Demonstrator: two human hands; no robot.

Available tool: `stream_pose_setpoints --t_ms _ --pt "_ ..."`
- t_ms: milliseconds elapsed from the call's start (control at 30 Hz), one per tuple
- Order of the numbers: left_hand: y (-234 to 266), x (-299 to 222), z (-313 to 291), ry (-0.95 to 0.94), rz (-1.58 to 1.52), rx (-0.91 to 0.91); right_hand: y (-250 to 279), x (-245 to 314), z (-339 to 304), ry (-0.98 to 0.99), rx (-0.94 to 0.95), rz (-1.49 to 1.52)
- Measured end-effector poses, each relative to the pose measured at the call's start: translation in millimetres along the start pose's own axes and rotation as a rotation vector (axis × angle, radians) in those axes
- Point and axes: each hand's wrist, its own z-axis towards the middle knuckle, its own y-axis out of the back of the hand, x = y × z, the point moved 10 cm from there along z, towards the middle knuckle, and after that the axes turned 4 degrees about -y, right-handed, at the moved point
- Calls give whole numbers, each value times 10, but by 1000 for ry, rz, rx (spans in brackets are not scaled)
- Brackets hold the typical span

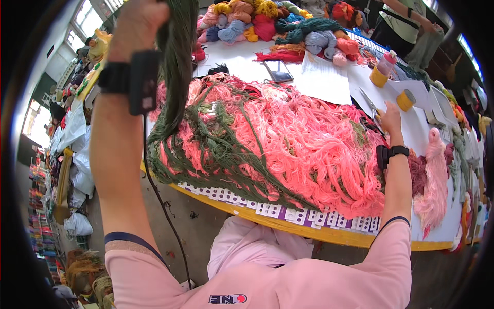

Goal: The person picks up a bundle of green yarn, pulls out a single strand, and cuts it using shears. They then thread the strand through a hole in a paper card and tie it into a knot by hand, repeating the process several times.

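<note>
Upper left, green yarn (177, 56) is held high in the closed left hand (138, 23), pulled free of the pink heap (288, 139). Right hand (391, 119) rests mid-right; its fingers cannot be told.

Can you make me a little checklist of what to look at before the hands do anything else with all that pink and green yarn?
1. Left hand gripping the green yarn bundle: ok, raised high.
2. Green strands free of the pink yarn pile: not ok, they run tangled across it.
3. Right hand on the table beyond the pile: ok.
4. Scissors within reach: ok, beside the right hand.
5. Right hand holding something: cannot tell.
</note>
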Motion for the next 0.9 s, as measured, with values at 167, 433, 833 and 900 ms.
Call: stream_pose_setpoints --t_ms 167,433,833,900 --pt "-905 1189 -1052 525 -188 613 1130 483 -503 -63 -108 578" --pt "79 3181 -2973 909 -447 -21 1396 1831 -2377 -286 508 1382" --pt "352 3155 -3451 963 -326 51 1097 2366 -2970 -527 657 1764" --pt "416 3169 -3591 1100 -149 94 1156 2243 -2858 -408 539 1595"
